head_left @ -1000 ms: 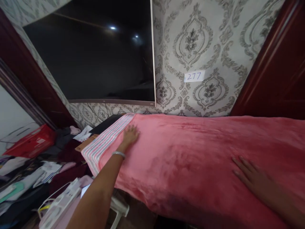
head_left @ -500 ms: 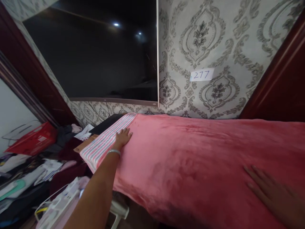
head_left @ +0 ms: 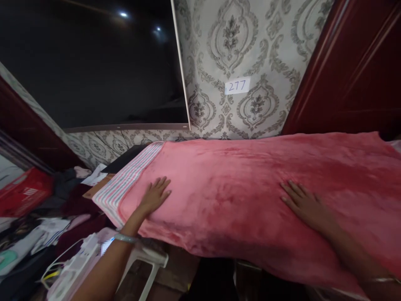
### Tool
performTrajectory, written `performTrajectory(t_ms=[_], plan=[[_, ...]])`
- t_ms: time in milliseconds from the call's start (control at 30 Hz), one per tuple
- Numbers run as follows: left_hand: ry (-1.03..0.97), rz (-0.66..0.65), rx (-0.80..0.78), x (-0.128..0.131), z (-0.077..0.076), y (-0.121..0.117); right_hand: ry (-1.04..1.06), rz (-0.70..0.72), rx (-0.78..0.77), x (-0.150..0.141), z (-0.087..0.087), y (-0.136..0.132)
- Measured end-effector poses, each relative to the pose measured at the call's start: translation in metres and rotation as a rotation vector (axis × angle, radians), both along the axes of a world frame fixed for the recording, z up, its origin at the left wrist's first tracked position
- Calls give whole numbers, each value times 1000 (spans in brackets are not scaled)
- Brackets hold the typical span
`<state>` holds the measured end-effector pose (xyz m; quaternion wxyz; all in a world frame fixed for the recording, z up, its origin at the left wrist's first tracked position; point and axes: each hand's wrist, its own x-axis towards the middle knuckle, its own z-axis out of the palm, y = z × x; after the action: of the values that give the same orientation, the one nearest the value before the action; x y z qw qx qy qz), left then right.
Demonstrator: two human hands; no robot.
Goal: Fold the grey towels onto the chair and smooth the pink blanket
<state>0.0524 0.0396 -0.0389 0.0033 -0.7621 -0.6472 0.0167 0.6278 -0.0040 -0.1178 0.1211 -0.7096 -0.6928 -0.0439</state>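
A pink plush blanket (head_left: 232, 184) lies spread over a long surface along the wall, its front edge hanging down. At its left end shows a striped cloth (head_left: 133, 171) in pink, white and grey-green. My left hand (head_left: 155, 194) rests flat on the pink pile near the stripes, fingers spread, with a band round the wrist. Farther right, my right hand (head_left: 305, 205) lies palm down on the blanket with its fingers extended. Neither hand grips anything.
A dark television (head_left: 103, 71) hangs above the left end, beside a paper label (head_left: 237, 85) marked 277. Lower left are a white power strip (head_left: 73, 267), a red basket (head_left: 26, 192) and heaped clothes. A white frame (head_left: 153, 261) stands below the blanket edge.
My left hand has drawn back from the striped edge toward me. My right hand has moved forward and left over the blanket. The view has turned to the right.
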Motion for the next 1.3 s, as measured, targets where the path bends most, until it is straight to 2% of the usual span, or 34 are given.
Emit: performTrajectory(t_ms=[67, 167, 233, 267, 300, 367, 467, 500, 600, 667, 733, 933, 1033, 1100, 1167, 1300], plan=[[26, 161, 21, -15, 1, -6, -7, -16, -59, -2, 7, 0], [67, 377, 85, -29, 11, -8, -1, -34, -108, -4, 13, -1], [57, 437, 116, -18, 18, -9, 0, -36, -125, -6, 16, -2], [42, 425, 116, -4, 22, -11, 1, -39, -130, -6, 18, -2], [22, 382, 103, 15, 24, -13, 4, -40, -133, -7, 19, -3], [-23, 208, 59, 66, 24, -20, 11, -35, -132, -7, 20, -4], [-111, -191, 14, 148, 13, -34, 18, -27, -119, -7, 21, -4], [-138, -274, -4, 170, 8, -39, 17, -27, -118, -7, 22, -4], [-174, -351, -12, 206, -7, -49, 3, -31, -133, -7, 23, -5], [-167, -308, -3, 206, -13, -52, -9, -32, -139, -8, 24, -5], [-139, -218, -14, 190, -13, -52, -12, -30, -129, -8, 23, -6], [-28, 231, 13, 111, 8, -55, 23, -12, -93, -5, 18, -3], [-12, 389, 98, 89, 17, -61, 45, -20, -104, -7, 21, -3], [-11, 432, 140, 89, 20, -62, 52, -35, -125, -9, 25, -4], [-22, 403, 157, 100, 22, -60, 58, -42, -138, -11, 28, -4], [-80, 143, 119, 158, 22, -51, 70, -42, -127, -12, 30, -4]])
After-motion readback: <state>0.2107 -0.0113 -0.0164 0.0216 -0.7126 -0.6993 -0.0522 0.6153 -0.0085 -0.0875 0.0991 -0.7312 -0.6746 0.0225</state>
